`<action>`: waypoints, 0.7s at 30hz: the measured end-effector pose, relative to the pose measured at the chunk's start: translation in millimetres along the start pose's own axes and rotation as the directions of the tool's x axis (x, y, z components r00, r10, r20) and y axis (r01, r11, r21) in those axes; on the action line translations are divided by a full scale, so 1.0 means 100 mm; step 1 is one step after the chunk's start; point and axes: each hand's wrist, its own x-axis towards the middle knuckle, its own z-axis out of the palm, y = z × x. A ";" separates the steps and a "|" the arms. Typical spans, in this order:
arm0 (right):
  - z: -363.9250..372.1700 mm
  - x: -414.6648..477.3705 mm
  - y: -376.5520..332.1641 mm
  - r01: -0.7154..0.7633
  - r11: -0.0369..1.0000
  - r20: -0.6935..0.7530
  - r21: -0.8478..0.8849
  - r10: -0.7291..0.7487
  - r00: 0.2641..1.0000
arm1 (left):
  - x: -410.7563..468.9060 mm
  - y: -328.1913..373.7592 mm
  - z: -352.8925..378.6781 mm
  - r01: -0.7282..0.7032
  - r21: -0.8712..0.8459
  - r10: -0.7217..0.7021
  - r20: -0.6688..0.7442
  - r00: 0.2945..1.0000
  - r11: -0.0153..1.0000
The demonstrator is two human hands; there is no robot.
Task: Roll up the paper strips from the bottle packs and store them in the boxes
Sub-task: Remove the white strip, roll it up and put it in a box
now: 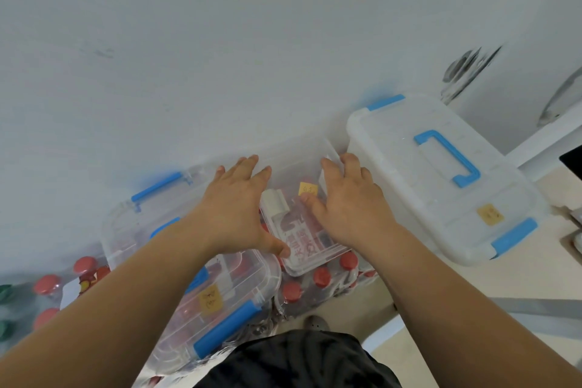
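A small open clear box [297,151] rests on a shrink-wrapped pack of red-capped bottles [321,277]. Inside it lie a red-and-white printed paper strip [302,239] and a rolled white strip [274,203]. My left hand [234,208] clasps the box's left side, fingers spread over the far rim and thumb on the near rim. My right hand [349,208] holds the right side, fingers over the rim and thumb inside near a yellow label [308,188].
A closed clear box with blue latches [220,302] sits to the left on more bottle packs. A larger closed white box with a blue handle [441,179] stands to the right. More red-capped bottles [47,285] are at far left. A pale wall is right behind.
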 end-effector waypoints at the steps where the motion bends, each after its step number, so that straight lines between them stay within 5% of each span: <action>1: 0.00 0.02 -0.03 -0.006 1.000 -0.001 -0.010 0.006 1.000 | 0.02 0.01 -0.01 -0.001 0.012 0.001 0.000 1.000 1.000; 21: 0.15 0.17 -0.05 0.073 0.992 0.055 -0.103 -0.067 0.996 | 0.09 0.01 0.07 -0.036 0.092 0.033 0.036 0.999 0.995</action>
